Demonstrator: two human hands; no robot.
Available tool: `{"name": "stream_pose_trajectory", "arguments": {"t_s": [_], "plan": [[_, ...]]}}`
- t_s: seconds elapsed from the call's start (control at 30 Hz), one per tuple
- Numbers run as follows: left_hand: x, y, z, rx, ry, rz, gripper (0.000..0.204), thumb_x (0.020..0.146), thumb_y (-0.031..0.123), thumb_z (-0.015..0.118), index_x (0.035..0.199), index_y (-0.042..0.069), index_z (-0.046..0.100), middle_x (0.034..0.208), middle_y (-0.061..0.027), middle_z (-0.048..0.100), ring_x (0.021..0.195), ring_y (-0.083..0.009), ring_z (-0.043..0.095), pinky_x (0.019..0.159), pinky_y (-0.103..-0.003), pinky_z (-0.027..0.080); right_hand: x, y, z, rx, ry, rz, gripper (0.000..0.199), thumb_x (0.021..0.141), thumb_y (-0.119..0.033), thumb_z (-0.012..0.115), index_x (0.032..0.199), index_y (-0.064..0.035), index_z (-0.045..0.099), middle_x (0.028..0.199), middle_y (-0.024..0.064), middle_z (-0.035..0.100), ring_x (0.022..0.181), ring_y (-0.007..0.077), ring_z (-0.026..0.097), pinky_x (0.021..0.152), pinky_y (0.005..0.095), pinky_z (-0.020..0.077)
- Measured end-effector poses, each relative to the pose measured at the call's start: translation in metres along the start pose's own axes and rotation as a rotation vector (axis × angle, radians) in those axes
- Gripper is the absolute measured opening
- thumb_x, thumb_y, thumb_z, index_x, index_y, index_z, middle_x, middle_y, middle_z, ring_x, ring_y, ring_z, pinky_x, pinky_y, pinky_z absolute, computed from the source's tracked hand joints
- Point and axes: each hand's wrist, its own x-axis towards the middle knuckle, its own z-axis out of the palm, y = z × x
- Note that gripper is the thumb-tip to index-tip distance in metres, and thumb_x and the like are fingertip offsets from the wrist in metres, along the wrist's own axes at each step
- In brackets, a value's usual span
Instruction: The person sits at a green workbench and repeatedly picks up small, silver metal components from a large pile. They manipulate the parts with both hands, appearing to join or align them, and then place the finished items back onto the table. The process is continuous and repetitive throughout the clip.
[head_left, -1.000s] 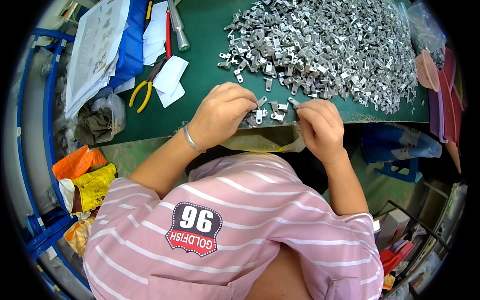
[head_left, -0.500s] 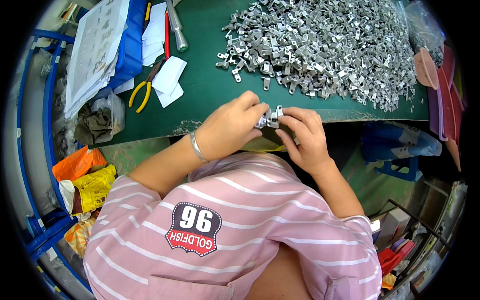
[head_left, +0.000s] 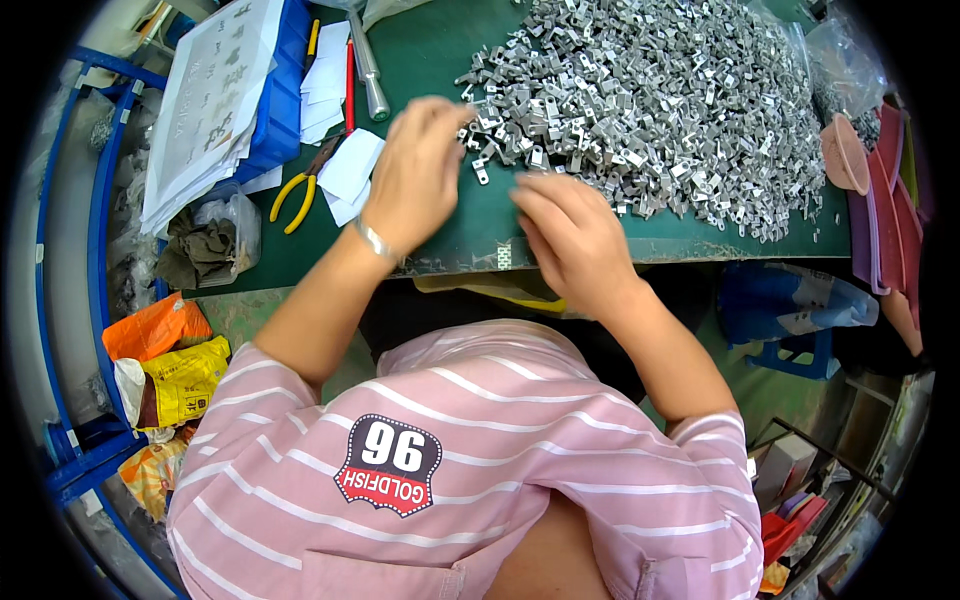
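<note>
In the head view, looks like a picking step, with the left hand point(head_left: 415, 180) at the left fringe of a heap of small bent metal brackets point(head_left: 650, 110) on the dark green tabletop point(head_left: 430, 65). Shows there a blur of bent fingers, bunched close together and angled toward the outermost pieces; too smeared to make out whether pinching one or merely touching.

Just short of the heap's near edge, by the table's front, shows the right hand point(head_left: 575, 235), palm down, with fingers curled together and thumb tucked below; impossible to say whether gripping anything underneath. Between the two hands, nearer the left fingertips, lies apart as a loose bracket point(head_left: 481, 172), flat on the green.

Left of the left wrist, well apart from the brackets, lie as bystanders: yellow-handled pliers point(head_left: 293, 203) and white paper slips point(head_left: 352, 165).

Seems to call next for a fine thumb-and-finger pinch on a single bracket, preferably an outlying one, without dragging interlocked neighbours along or pushing any over the front edge.
</note>
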Motion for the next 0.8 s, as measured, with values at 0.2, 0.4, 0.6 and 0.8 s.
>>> {"name": "stream_pose_trajectory", "arguments": {"t_s": [0.2,0.4,0.6,0.8], "plan": [[0.006,-0.018,0.024,0.009,-0.109,-0.045,0.046,0.081,-0.007,0.057,0.127,0.0,0.06,0.128,-0.0205,0.061,0.118,-0.0402,0.057,0.102,-0.043,0.045,0.041,0.01,0.038,-0.309,-0.197,-0.057,0.035,0.083,-0.013,0.063,0.118,-0.003,0.064,0.127,0.0101,0.064,0.12,0.0276,0.058,0.092,0.0395,0.0447],[-0.035,0.04,0.02,-0.204,-0.073,-0.102,0.049,0.08,-0.016,0.053,0.126,0.0,0.061,0.122,-0.02,0.06,0.111,-0.04,0.059,0.098,-0.044,0.048,-0.011,-0.004,-0.002,-0.125,-0.233,0.024,0.037,0.081,-0.006,0.062,0.118,-0.0068,0.067,0.125,0.0071,0.065,0.119,0.0268,0.058,0.091,0.0406,0.0458],[-0.039,0.05,0.019,-0.378,-0.001,-0.173,0.042,0.084,-0.017,0.05,0.12,0.0,0.064,0.119,-0.0182,0.062,0.102,-0.0316,0.064,0.087,-0.036,0.053,-0.033,0.0,-0.034,0.123,0.004,0.157,0.034,0.079,0.004,0.071,0.112,-0.0043,0.07,0.121,0.0108,0.069,0.112,0.0319,0.064,0.094,0.0419,0.0499],[-0.053,0.049,-0.003,-0.261,-0.179,-0.124,0.022,0.081,-0.002,0.075,0.103,0.0,0.069,0.096,-0.0094,0.064,0.081,-0.0197,0.064,0.071,-0.032,0.053,-0.059,-0.008,-0.037,0.095,0.144,0.417,0.015,0.081,0.003,0.074,0.094,-0.0012,0.068,0.089,0.0107,0.069,0.077,0.0269,0.063,0.072,0.0349,0.0497]]}}
